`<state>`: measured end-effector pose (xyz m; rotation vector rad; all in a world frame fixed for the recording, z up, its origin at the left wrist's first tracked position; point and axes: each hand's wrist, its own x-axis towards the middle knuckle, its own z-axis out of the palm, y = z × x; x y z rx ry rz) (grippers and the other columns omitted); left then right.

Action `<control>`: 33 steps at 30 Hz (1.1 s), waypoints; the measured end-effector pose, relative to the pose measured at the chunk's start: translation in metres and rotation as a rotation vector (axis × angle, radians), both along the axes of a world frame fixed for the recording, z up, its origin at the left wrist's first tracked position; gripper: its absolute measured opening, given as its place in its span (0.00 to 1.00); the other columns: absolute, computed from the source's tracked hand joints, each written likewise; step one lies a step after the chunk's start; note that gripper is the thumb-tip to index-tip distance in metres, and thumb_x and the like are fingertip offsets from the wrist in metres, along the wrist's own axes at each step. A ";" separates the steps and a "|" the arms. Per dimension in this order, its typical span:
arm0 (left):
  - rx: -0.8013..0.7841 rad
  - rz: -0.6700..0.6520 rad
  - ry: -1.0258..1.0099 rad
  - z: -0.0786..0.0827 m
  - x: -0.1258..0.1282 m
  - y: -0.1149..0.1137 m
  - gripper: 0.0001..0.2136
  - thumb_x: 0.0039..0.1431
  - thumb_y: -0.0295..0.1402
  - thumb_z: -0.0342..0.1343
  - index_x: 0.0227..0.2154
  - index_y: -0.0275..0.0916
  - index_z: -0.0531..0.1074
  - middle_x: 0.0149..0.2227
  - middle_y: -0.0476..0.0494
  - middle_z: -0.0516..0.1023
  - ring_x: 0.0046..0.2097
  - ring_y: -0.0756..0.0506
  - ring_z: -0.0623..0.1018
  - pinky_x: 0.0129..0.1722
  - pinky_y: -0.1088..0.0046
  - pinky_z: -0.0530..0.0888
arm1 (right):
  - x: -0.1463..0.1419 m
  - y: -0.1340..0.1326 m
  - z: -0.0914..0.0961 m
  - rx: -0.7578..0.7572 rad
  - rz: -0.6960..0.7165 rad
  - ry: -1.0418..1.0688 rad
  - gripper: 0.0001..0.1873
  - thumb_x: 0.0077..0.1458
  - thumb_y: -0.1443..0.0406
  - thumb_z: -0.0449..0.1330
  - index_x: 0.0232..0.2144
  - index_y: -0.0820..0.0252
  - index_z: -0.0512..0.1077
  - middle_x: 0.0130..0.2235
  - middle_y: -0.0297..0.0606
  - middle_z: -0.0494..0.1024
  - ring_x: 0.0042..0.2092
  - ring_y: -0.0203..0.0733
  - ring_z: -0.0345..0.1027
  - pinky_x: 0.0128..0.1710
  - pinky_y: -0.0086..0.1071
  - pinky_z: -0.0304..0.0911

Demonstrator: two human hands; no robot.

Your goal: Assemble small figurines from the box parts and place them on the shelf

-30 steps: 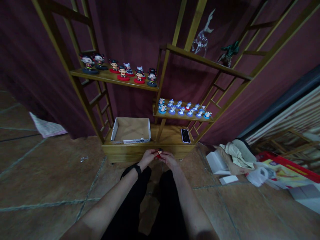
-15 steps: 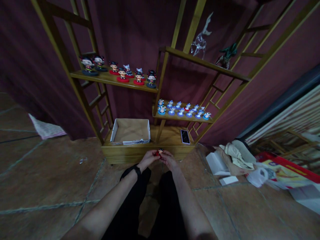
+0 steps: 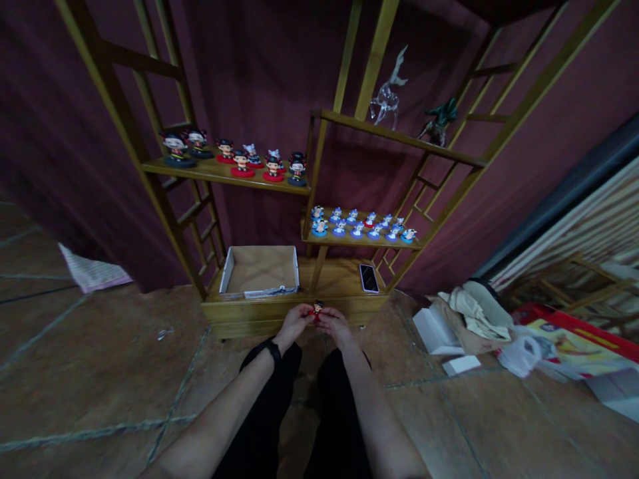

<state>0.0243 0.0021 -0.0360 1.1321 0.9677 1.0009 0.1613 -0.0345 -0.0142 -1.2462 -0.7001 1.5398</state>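
Note:
My left hand (image 3: 294, 322) and my right hand (image 3: 333, 322) meet in front of me, fingers closed on a small figurine (image 3: 317, 309) with a dark head and a red base. They hover just before the front edge of the low wooden shelf base (image 3: 279, 307). An open empty cardboard box (image 3: 260, 271) rests on that base, behind and left of my hands. A black phone (image 3: 369, 278) lies flat on the base to the right.
The wooden shelf unit carries a row of red-based and dark-based figurines (image 3: 239, 160) on the left shelf and small blue-based figurines (image 3: 359, 225) on the lower right shelf. A glass deer (image 3: 387, 96) and a dark green figure (image 3: 439, 123) stand higher. White boxes, cloth and bags (image 3: 474, 319) clutter the floor right.
The view has tilted a little, so the shelves sit lower in frame. Both hands stay closed on the figurine, held slightly closer to the shelf base.

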 end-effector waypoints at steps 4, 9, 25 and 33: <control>-0.002 0.011 0.025 0.007 -0.001 -0.002 0.13 0.40 0.34 0.62 0.31 0.35 0.73 0.32 0.43 0.78 0.35 0.46 0.76 0.36 0.71 0.70 | -0.007 0.004 -0.002 -0.008 -0.054 -0.063 0.18 0.34 0.56 0.66 0.30 0.56 0.69 0.22 0.31 0.75 0.23 0.37 0.69 0.26 0.33 0.65; -0.016 0.028 -0.018 0.010 -0.001 -0.004 0.14 0.36 0.34 0.64 0.29 0.35 0.73 0.30 0.44 0.78 0.35 0.47 0.75 0.38 0.70 0.70 | -0.014 0.007 -0.009 0.032 -0.106 -0.100 0.17 0.35 0.55 0.64 0.29 0.56 0.70 0.20 0.29 0.73 0.20 0.35 0.64 0.23 0.31 0.63; -0.235 -0.101 -0.150 0.011 -0.018 -0.005 0.14 0.38 0.34 0.65 0.31 0.32 0.75 0.30 0.40 0.78 0.32 0.47 0.77 0.40 0.68 0.71 | -0.018 0.007 -0.016 0.216 -0.034 -0.125 0.19 0.31 0.58 0.66 0.29 0.58 0.70 0.26 0.29 0.74 0.22 0.31 0.62 0.22 0.27 0.61; -0.173 -0.081 -0.199 0.019 -0.020 -0.010 0.13 0.38 0.31 0.64 0.31 0.33 0.74 0.32 0.42 0.78 0.35 0.47 0.76 0.42 0.68 0.71 | -0.024 0.008 -0.021 0.221 -0.028 -0.135 0.16 0.34 0.58 0.65 0.28 0.57 0.69 0.25 0.28 0.72 0.23 0.31 0.63 0.23 0.26 0.61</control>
